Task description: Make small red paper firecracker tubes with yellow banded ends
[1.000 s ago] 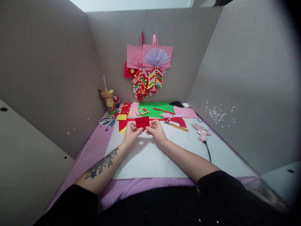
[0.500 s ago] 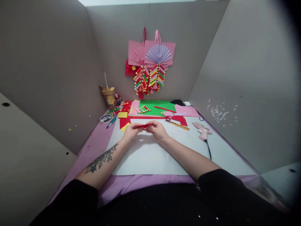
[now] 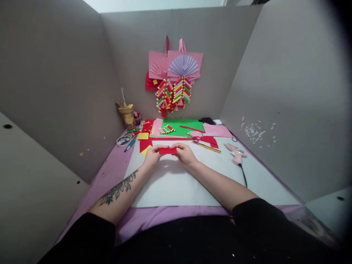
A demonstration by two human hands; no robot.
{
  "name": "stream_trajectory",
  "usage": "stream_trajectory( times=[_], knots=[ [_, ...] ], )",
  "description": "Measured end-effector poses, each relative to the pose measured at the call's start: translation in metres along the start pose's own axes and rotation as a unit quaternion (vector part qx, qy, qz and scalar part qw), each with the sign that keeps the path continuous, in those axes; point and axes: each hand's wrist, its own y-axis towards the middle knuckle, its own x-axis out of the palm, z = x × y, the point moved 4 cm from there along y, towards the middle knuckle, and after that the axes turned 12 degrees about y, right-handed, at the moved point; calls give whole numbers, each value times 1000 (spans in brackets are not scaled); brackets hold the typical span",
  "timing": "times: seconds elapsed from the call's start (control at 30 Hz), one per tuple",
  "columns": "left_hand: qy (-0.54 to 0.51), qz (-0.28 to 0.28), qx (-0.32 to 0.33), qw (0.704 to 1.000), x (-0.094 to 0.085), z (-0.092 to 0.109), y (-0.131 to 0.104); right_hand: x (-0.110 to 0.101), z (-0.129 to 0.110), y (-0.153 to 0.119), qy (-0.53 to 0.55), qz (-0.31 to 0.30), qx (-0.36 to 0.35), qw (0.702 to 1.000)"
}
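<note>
A small red paper piece (image 3: 168, 151) is held up between both hands, a little above the white sheet (image 3: 176, 187) on the table. My left hand (image 3: 153, 155) pinches its left end, thumb along the top edge. At the right end, my right hand (image 3: 184, 154) grips it the same way. The flat face of the paper is turned towards me. Just beyond my left hand lie a yellow paper piece (image 3: 145, 150) and a red sheet (image 3: 144, 143).
Farther back lie a green sheet (image 3: 187, 122), small paper rolls (image 3: 166, 129), red-handled scissors (image 3: 196, 139) and pencils (image 3: 207, 147). A pink glue gun (image 3: 235, 154) with a black cord rests at right. Tape (image 3: 123, 140) and markers (image 3: 130, 143) are at left. Paper fan ornaments (image 3: 183, 68) hang behind.
The red paper has tilted from nearly edge-on to showing its flat face. Both hands still hold its ends in about the same place. The camera view has shifted slightly.
</note>
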Motion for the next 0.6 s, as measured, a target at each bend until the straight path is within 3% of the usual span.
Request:
stream_trajectory(
  times=[0.13,0.3,0.5,0.6],
  knots=[
    [12,4,17,1000,-2,4,-2,-5,-1,1,-74,-34,-39,996],
    [26,-6,15,1000,-1,1,-2,-8,0,1,-98,-51,-35,993],
    [-44,23,-68,996,2,0,1,2,3,-5,-152,-87,-44,984],
    [-77,36,-116,990,1,1,1,5,-2,-11,-208,-104,-115,966]
  ],
)
